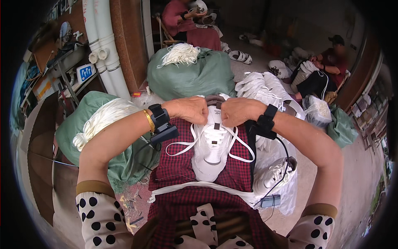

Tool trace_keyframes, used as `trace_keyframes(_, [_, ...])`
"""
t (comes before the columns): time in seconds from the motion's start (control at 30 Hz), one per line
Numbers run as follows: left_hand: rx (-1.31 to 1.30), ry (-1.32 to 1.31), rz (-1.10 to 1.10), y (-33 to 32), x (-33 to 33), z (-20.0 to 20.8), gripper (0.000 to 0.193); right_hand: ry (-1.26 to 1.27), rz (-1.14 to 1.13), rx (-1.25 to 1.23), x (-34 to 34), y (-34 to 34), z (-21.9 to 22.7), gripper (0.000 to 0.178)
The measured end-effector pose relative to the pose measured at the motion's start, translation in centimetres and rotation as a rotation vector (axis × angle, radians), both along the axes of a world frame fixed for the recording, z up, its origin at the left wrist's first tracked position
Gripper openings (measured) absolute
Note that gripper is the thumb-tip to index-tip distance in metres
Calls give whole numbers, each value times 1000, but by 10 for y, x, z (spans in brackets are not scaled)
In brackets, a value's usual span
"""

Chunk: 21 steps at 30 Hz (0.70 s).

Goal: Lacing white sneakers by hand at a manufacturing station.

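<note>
White shoe in the middle of the view, set upon the red-and-black checked cloth of the lap, with toe toward the wearer and opening away. On its front, white lace in crossed rows, with 1 loose loop at the left side and 1 more at the right side.

Left hand beside the upper part of the shoe, fingers curled inward, close to the tongue. Right hand opposite, equally curled, on the other side of the same tongue. Grip of each hand narrow, with fingers folded together; cannot tell the thing pinched inside, lace or shoe edge, because of mostly hidden fingertips. On the 2 wrists, black straps with small devices; on the left wrist also a gold-coloured bracelet.

Across the lap, below the toe, a white strip. To the right, a 2nd white shoe on clear plastic, with a small grey device just beside. Beyond the right hand, a pile of white shoes. Farther ahead, a large green sack with a bundle of white laces on top; at left, another green sack, similarly loaded. In the background, 2 other persons, seated well apart.
</note>
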<state>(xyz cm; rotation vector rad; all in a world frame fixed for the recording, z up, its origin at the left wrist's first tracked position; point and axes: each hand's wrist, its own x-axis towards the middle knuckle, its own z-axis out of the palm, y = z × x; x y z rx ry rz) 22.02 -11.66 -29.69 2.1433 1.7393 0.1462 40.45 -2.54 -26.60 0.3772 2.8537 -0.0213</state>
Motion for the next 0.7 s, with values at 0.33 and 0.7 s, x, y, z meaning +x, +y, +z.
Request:
trace_keyframes(0.33, [123, -141, 52, 1, 12, -20, 12, 1051, -520, -909, -14, 35, 12, 30])
trace_keyframes(0.7, [399, -1091, 23, -40, 26, 64, 21, 1153, -181, -1010, 29, -4, 12, 34])
